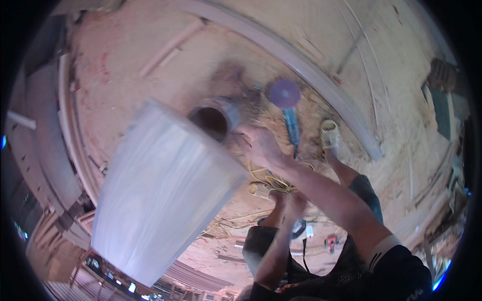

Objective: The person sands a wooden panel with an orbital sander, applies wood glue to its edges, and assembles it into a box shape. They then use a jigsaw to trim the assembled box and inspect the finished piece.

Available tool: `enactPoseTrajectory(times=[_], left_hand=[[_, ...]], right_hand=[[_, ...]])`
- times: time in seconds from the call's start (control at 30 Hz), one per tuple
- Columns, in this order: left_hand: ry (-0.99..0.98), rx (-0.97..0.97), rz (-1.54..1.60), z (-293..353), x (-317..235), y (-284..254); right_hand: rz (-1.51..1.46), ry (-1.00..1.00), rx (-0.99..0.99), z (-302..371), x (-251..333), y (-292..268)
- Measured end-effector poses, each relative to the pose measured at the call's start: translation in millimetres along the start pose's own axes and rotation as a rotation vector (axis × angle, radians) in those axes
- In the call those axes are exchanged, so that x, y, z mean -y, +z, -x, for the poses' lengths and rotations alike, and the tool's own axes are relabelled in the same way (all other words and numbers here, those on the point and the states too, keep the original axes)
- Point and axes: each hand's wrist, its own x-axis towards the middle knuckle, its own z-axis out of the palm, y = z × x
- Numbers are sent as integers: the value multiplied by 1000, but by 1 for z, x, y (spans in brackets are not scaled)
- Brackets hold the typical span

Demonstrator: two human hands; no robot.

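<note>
A large pale board with wood-like streaks fills the left middle, raised and tilted toward me. Past its far edge stands a round, dark-mouthed can or bucket. My right hand is at the can's right side, its fingers curled and closed. What they hold, if anything, is blurred; whether they touch the can is unclear. Low between my legs is my left hand, close to a tangle of yellow cable; its fingers are hidden and smeared.
An angle grinder with a purple disc and blue body lies beyond my right hand. A long curved-looking beam crosses the dusty ground. My shoe rests right of the grinder. Planks lie stacked at left; a red tool lies near my leg.
</note>
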Motion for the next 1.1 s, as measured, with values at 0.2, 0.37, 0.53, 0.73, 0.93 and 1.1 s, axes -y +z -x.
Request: enactPoseTrajectory(times=[0.2, 0.37, 0.53, 0.73, 0.93, 1.1], left_hand=[[58, 256, -6, 94, -51, 37], [22, 195, -148, 69, -31, 2], [19, 117, 17, 78, -27, -3], [56, 192, -35, 81, -32, -21], [-6, 265, -39, 86, -36, -8], [142, 107, 56, 123, -75, -22]], right_hand=[[938, -799, 441, -144, -15, 74], [595, -696, 629, -176, -49, 103], [524, -546, 713, -167, -47, 101], [467, -336, 743, -165, -28, 106], [286, -2, 713, -185, -8, 107], [0, 325, 430, -171, -4, 56]])
